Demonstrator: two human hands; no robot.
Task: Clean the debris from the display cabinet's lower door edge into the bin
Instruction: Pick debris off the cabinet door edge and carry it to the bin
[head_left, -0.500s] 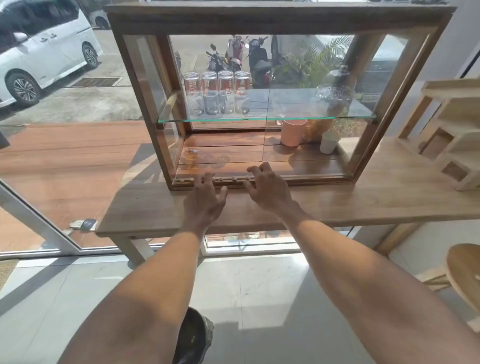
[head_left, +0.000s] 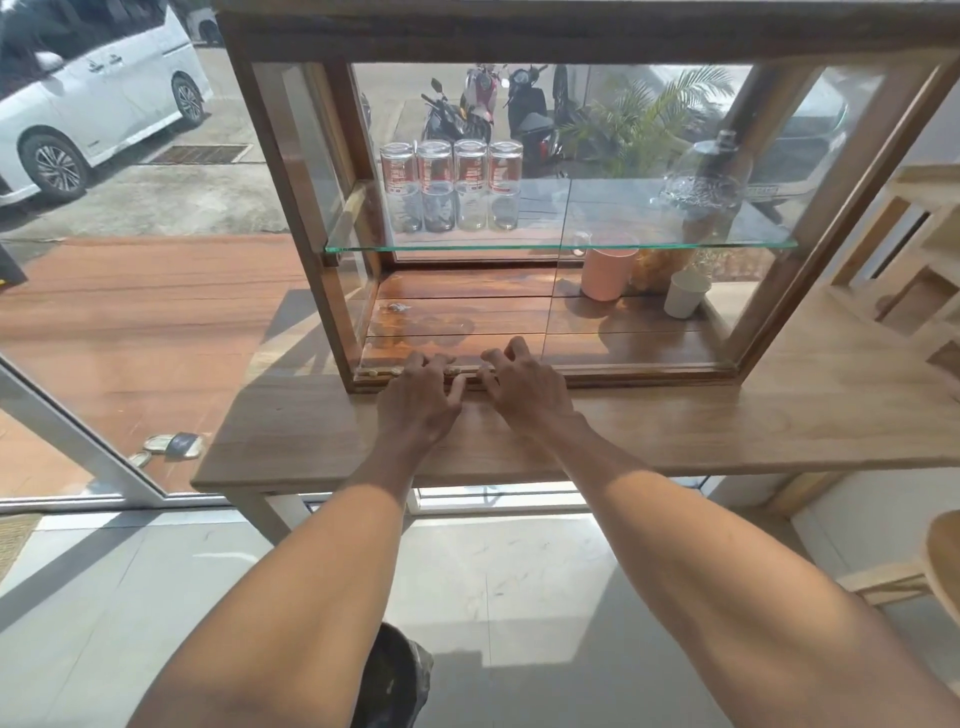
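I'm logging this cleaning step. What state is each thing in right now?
Left hand: fingers spread on the cabinet's lower front edge.
Right hand: fingers curled on the same edge.
Debris: small bits on the edge, left of the hands.
Glasses: upside down, stacked in twos on the glass shelf.
Pink cup: upright, bottom level.
White cup: upright.
Bin: open, on the floor.

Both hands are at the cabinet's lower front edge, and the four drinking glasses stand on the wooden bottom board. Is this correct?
Not quite. The head view shows the four glasses on the glass shelf, not the bottom board. Left hand and right hand are at the lower edge.
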